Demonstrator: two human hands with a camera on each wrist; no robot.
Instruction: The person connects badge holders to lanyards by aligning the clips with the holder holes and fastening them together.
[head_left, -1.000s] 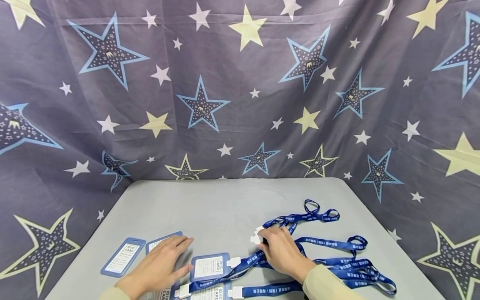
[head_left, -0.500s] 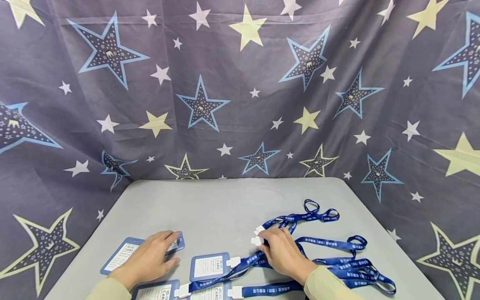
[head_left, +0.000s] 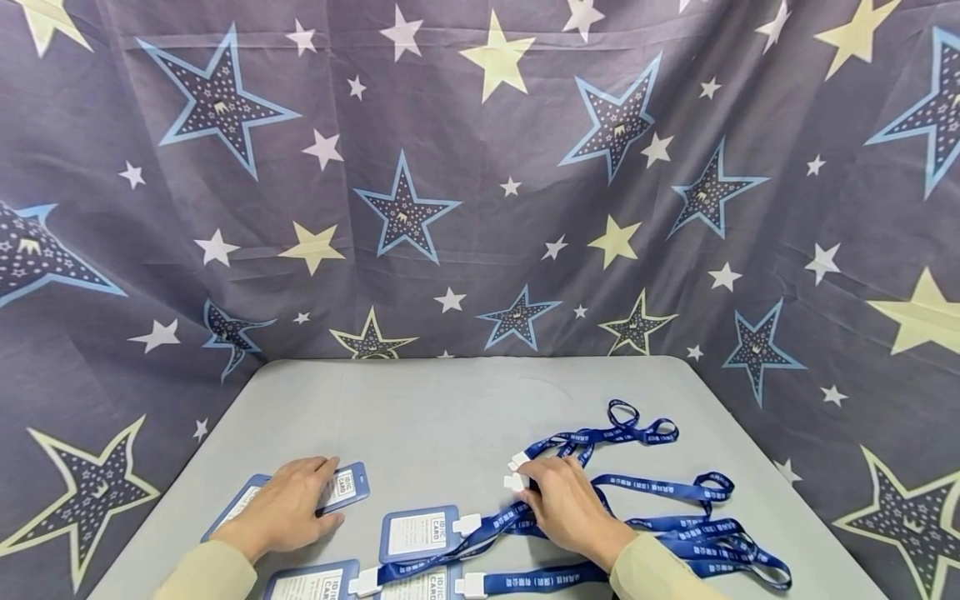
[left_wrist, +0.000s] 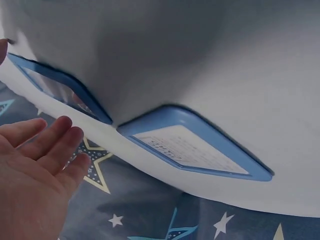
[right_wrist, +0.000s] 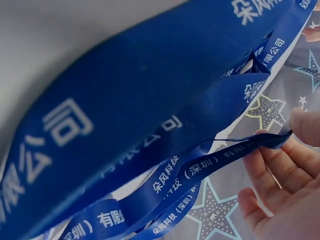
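Observation:
My left hand [head_left: 288, 504] is spread over two loose blue-framed ID card holders, gripping neither as far as I can see. One holder [head_left: 345, 490] shows at its right, with an end slot; the other holder [head_left: 238, 507] is partly hidden behind the hand and reaches out on its left. In the left wrist view, the fingers are straight, apart from the nearer card holder [left_wrist: 195, 145]. My right hand [head_left: 566, 504] pinches a blue lanyard [right_wrist: 240, 150] between thumb and fingers, close to a white clip [head_left: 516, 482]. White lettering runs along the ribbon.
Card holders with lanyards clipped on lie at the front middle, one holder [head_left: 417, 533] above another holder [head_left: 315, 582]. Several blue lanyards [head_left: 705, 533] spread across the right of the grey table [head_left: 420, 408]. A star-patterned curtain [head_left: 480, 208] stands behind.
My left hand has moved left, away from the clipped card holders, to over the loose ones. The right hand keeps its pinch, nearly still.

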